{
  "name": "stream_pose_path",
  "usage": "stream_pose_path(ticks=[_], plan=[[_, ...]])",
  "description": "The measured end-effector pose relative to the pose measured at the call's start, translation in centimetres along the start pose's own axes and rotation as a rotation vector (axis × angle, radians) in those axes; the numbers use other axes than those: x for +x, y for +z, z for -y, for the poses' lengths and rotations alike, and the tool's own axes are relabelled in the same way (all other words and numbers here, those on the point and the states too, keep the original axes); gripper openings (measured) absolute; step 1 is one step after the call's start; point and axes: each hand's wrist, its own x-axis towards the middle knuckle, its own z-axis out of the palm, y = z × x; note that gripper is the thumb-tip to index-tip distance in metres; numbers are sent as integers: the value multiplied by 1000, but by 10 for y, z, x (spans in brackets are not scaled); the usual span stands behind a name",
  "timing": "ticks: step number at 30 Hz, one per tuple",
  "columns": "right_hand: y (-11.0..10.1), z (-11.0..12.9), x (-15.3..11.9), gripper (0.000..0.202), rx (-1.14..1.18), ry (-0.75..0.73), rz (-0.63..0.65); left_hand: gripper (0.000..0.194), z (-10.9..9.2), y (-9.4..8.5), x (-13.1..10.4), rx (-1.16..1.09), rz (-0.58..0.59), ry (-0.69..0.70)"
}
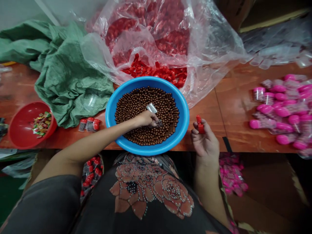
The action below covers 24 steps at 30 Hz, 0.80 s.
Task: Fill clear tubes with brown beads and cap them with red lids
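Observation:
A blue basin [110,112] full of shiny brown balls [131,102] stands at the table's front edge. My left hand [147,118] reaches into it, fingers closed around a small clear plastic tube [151,108] tilted among the balls. Its pale end sticks out above my fingers; most of its middle is hidden by them. To the right of the basin, my right hand [204,138] is raised palm up, with a red plastic cap [200,126] pinched between thumb and fingers. Behind the basin, many more red caps [158,72] spill from a large clear plastic bag [207,58].
Left of the basin are several red-capped filled tubes [89,124], green cloth [68,78] and a red bowl [18,126] of wrapped sweets. Pink-capped tubes [280,110] pile up at right, with clear empty tubes [275,53] behind. Boxes of capped tubes [232,175] sit below the table edge.

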Motion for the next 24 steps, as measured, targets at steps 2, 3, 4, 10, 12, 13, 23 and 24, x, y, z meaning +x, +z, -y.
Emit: stream_pose_path(ticks=[2, 3, 4, 10, 12, 13, 23, 24], plan=[[-2, 1, -1, 26, -44, -7, 33, 20, -1, 2, 2, -64, 35, -20], [-3, 2, -2, 28, -71, -11, 48, 21, -1, 2, 3, -91, 51, -30], [-4, 4, -3, 29, -98, -5, 66, 22, -1, 3, 3, -113, 66, -39], [6, 14, -15, 27, -127, 16, 92, 24, -1, 2, 2, -205, 95, -69], [14, 18, -21, 29, -140, -26, 108, 24, -2, 1, 0, -264, 125, -69], [19, 20, -24, 30, -146, -48, 124, 24, -2, 0, -2, -300, 147, -64], [51, 27, -36, 32, -264, -202, 163, 29, -16, -3, -28, -489, 347, 83], [55, 27, -37, 33, -296, -238, 171, 29, -18, -2, -32, -474, 328, 102]])
